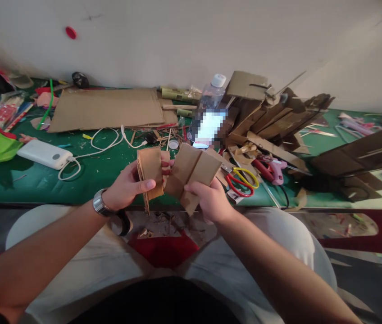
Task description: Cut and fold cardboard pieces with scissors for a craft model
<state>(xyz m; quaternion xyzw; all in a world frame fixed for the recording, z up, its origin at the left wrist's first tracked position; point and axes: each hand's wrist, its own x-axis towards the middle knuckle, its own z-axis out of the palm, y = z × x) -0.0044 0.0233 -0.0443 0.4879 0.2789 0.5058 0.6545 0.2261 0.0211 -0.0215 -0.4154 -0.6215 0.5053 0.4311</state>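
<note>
My left hand is closed around a small stack of cardboard pieces, thumb on the near face and fingertips showing at its right edge. In my right hand is a creased cardboard piece, pinched at its lower right with the thumb on top. Both are held up over the front edge of the green table, side by side, the creased piece reaching close to my left fingertips. Whether the two touch there, I cannot tell. Just right of my right hand lie scissors with red and yellow handles.
A pink glue gun lies beyond the scissors. Cardboard structures stand at the back right. Behind my hands are a plastic bottle and a lit, blurred screen. A white power bank with cable and a cardboard sheet lie left.
</note>
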